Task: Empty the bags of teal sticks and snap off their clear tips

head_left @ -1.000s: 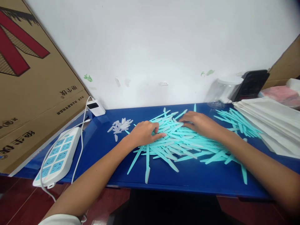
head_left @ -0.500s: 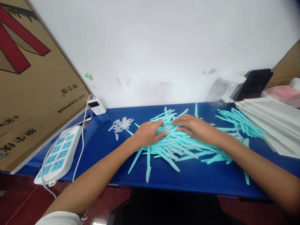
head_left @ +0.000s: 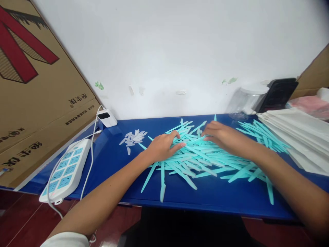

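Note:
A heap of slim turquoise plastic razors (head_left: pixel 197 159), which look like eyebrow razors with pale blade ends, spreads over the blue table. My left hand (head_left: pixel 164 145) rests on the heap's left side, thumb and index finger apart; its other fingers are partly hidden. At the heap's upper right, my right hand (head_left: pixel 221 135) has thumb and fingers closed on the end of one razor (head_left: pixel 196 140). This razor slants down toward my left thumb. Left of the heap lies a small pile of pale translucent caps (head_left: pixel 134 137).
A neater bunch of turquoise razors (head_left: pixel 264 135) lies at right, beside white paper sheets (head_left: pixel 295 133). Behind stand a clear lidded jar (head_left: pixel 248 101) and a black object (head_left: pixel 281 94). A power strip (head_left: pixel 68 169), cables and white device (head_left: pixel 107 118) occupy the left, beside a cardboard box (head_left: pixel 51 96).
My right hand has shifted right and slightly up, drawing one razor's end out from the heap. My left hand stays nearly in place. The view has moved slightly.

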`<state>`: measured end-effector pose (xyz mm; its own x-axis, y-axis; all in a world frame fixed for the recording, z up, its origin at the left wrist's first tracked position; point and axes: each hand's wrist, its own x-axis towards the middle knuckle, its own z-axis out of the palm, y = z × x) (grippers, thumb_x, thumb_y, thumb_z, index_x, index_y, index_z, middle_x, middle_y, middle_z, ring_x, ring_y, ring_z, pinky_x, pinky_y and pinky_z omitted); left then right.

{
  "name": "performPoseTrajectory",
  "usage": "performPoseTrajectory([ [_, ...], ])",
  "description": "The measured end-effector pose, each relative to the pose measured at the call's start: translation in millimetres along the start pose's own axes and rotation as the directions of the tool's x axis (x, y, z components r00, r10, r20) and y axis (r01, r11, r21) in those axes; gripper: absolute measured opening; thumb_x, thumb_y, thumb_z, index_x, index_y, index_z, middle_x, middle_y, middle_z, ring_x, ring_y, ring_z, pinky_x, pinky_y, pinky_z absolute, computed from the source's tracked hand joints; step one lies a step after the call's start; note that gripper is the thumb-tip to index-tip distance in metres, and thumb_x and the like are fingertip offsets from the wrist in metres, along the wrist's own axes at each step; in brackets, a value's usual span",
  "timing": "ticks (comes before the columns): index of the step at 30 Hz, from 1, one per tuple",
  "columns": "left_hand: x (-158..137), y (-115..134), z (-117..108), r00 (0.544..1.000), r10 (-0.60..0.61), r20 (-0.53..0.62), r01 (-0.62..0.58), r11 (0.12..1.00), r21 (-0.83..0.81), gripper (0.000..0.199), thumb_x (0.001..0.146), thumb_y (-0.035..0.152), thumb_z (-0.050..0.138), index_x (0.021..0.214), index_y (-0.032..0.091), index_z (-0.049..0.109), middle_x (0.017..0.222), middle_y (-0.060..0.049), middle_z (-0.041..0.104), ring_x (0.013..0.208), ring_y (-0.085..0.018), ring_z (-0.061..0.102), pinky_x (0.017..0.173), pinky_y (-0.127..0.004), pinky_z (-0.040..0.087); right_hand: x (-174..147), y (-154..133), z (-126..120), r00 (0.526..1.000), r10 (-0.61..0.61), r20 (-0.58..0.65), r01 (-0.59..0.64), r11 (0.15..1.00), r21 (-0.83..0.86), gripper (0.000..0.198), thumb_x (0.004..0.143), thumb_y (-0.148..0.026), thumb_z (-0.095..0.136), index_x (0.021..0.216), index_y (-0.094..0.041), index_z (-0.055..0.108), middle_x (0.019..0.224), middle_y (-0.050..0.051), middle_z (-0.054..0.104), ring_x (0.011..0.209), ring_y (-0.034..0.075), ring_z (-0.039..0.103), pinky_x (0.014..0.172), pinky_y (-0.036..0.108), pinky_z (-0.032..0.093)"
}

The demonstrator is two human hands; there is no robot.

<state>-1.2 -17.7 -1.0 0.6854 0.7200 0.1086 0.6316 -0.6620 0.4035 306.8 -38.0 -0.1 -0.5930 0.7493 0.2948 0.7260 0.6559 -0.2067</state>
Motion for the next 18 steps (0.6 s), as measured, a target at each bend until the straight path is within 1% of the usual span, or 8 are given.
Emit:
performPoseTrajectory([
  [3,0,0,0,1.0,-0.003,-0.017,0.003,1.0,-0.027,0.056,0.11,0.065,0.036,0.128,0.017,0.058,0.064,0.004,0.051,0.06,-0.016,0.049,0.059,-0.029,0.03,-9,13,-16,0.99,0.081,-0.118,-0.075,0.996,0.052,0.036,0.106,-0.046,0.05,0.106,-0.021,0.076,0.108,0.014,0.073,0.106,0.032,0.063,0.088,0.045,0.049],
  [6,-1,2,0,0.998,0.003,-0.064,-0.007,0.997,-0.071,0.055,0.111,0.064,0.034,0.123,0.017,0.06,0.062,0.005,0.048,0.058,-0.015,0.048,0.059,-0.029,0.03,-12,8,-28,0.924,0.298,-0.241,-0.244,0.942,0.23,0.04,0.099,-0.059,0.06,0.1,-0.023,0.079,0.106,0.011,0.077,0.103,0.032,0.068,0.09,0.045,0.05],
  [8,-1,6,0,0.995,0.0,-0.1,-0.013,0.991,-0.133,0.053,0.111,0.062,0.035,0.119,0.017,0.063,0.062,0.005,0.049,0.056,-0.014,0.047,0.058,-0.028,0.03,-8,-6,-27,0.855,0.474,-0.209,-0.344,0.821,0.456,0.045,0.093,-0.065,0.068,0.096,-0.023,0.08,0.102,0.009,0.078,0.098,0.03,0.07,0.088,0.043,0.052],
  [10,-1,11,1,0.99,-0.009,-0.144,-0.024,0.973,-0.23,0.052,0.11,0.061,0.039,0.123,0.017,0.064,0.066,0.005,0.052,0.057,-0.013,0.048,0.058,-0.027,0.032,-2,-25,-20,0.82,0.566,-0.085,-0.383,0.653,0.653,0.049,0.086,-0.07,0.074,0.096,-0.022,0.082,0.099,0.008,0.079,0.097,0.029,0.071,0.086,0.041,0.053],
  [12,-1,17,3,0.98,-0.017,-0.199,-0.052,0.94,-0.337,0.052,0.109,0.06,0.043,0.13,0.017,0.064,0.072,0.003,0.056,0.059,-0.012,0.049,0.06,-0.027,0.035,6,-45,-9,0.836,0.548,0.034,-0.38,0.533,0.756,0.052,0.081,-0.071,0.078,0.098,-0.022,0.083,0.101,0.008,0.08,0.1,0.028,0.07,0.087,0.039,0.052],
  [14,0,22,7,0.966,-0.023,-0.258,-0.091,0.902,-0.422,0.05,0.109,0.059,0.046,0.121,0.016,0.069,0.078,0.0,0.061,0.062,-0.012,0.05,0.062,-0.027,0.038,13,-63,1,0.869,0.486,0.092,-0.36,0.494,0.792,0.052,0.081,-0.07,0.079,0.099,-0.022,0.084,0.102,0.007,0.079,0.099,0.026,0.068,0.087,0.038,0.051],
  [16,0,26,11,0.95,-0.045,-0.308,-0.117,0.865,-0.488,0.052,0.109,0.058,0.046,0.103,0.014,0.073,0.081,-0.003,0.063,0.067,-0.013,0.052,0.065,-0.027,0.04,17,-76,8,0.898,0.423,0.121,-0.347,0.512,0.786,0.05,0.083,-0.07,0.077,0.095,-0.021,0.083,0.096,0.006,0.078,0.089,0.023,0.065,0.081,0.036,0.051],
  [18,1,29,15,0.946,-0.089,-0.312,-0.108,0.821,-0.56,0.054,0.108,0.059,0.047,0.096,0.014,0.074,0.077,-0.003,0.06,0.067,-0.013,0.051,0.063,-0.027,0.04,18,-83,12,0.922,0.366,0.123,-0.331,0.584,0.741,0.05,0.087,-0.069,0.073,0.089,-0.02,0.082,0.087,0.005,0.074,0.078,0.02,0.061,0.072,0.034,0.048],
])
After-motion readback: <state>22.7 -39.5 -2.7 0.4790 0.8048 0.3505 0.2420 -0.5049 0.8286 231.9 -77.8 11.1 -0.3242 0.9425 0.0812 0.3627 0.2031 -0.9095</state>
